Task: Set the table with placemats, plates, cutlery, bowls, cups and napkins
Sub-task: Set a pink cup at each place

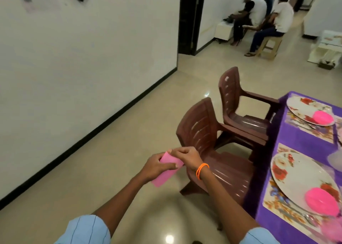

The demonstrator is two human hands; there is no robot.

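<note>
Pink folded paper napkin (167, 169) sits gripped between my left hand (154, 167) and right hand (186, 157), fingers curled around it, above the floor beside a brown plastic chair (207, 143).

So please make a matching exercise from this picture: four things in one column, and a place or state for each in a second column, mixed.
Things:
1. pink napkin
2. nearer pink bowl
3. orange bracelet
4. nearer brown chair

Places or states:
A. on the right wrist
B. standing on the floor beside the table
C. upside down on a flowered plate
D. held in both hands

Pairs: 1-D, 2-C, 3-A, 4-B
</note>
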